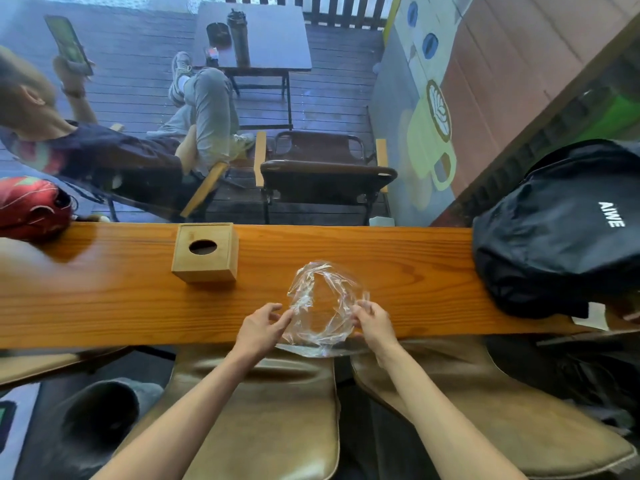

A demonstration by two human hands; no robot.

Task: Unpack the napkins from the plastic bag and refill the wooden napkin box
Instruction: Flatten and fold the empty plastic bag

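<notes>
2 bare forearms reach to the wooden counter point(104, 306). The left hand point(260, 328) and right hand point(372, 320) each pinch an edge of the clear plastic bag point(323, 299), crumpled at the counter's near edge. The wooden napkin box point(205, 252) stands up-left of the bag, apart; a black backpack point(561, 233) lies right.

We take wooden napkin box point(205, 252) as landmark, on counter point(104, 299). Plastic bag point(323, 306) lies right of box, nearer us, on counter, between left hand point(261, 329) and right hand point(372, 322). Backpack point(561, 230) far right of box. Chair point(325, 174) behind box, beyond counter.
</notes>
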